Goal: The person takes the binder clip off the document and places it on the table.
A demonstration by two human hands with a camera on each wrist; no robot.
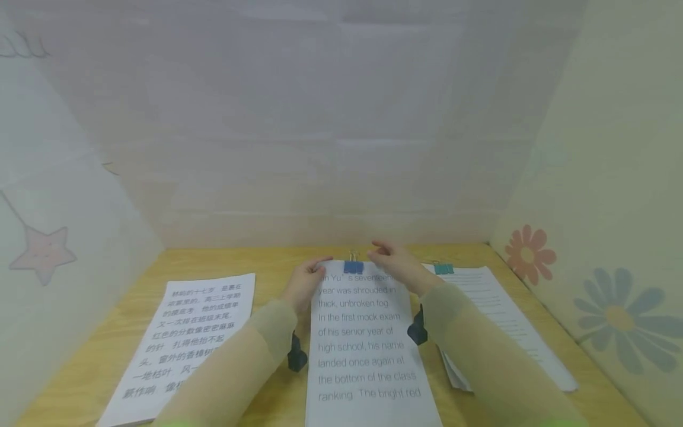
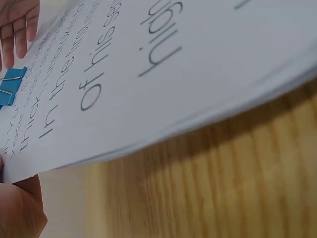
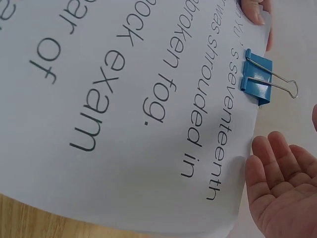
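Note:
A stack of printed English sheets (image 1: 368, 370) lies in the middle, with a blue binder clip (image 1: 353, 267) on its top edge. In the right wrist view the clip's wire handles (image 3: 277, 82) point away from the paper. My left hand (image 1: 305, 284) pinches the top left corner, thumb on the printed face and fingers behind. My right hand (image 1: 402, 270) is beside the top right of the stack, right of the clip. Its palm and fingers (image 3: 278, 148) look extended in the right wrist view, with nothing held. The fingertips are close to the sheet edge; whether they touch it I cannot tell.
To the left on the wooden table (image 1: 277, 409) lies a stack of sheets with Chinese text (image 1: 181, 344). At right, partly under my right forearm, is another paper stack (image 1: 512, 332) with a teal binder clip (image 1: 444, 268). Pale walls (image 1: 341, 148) enclose the table.

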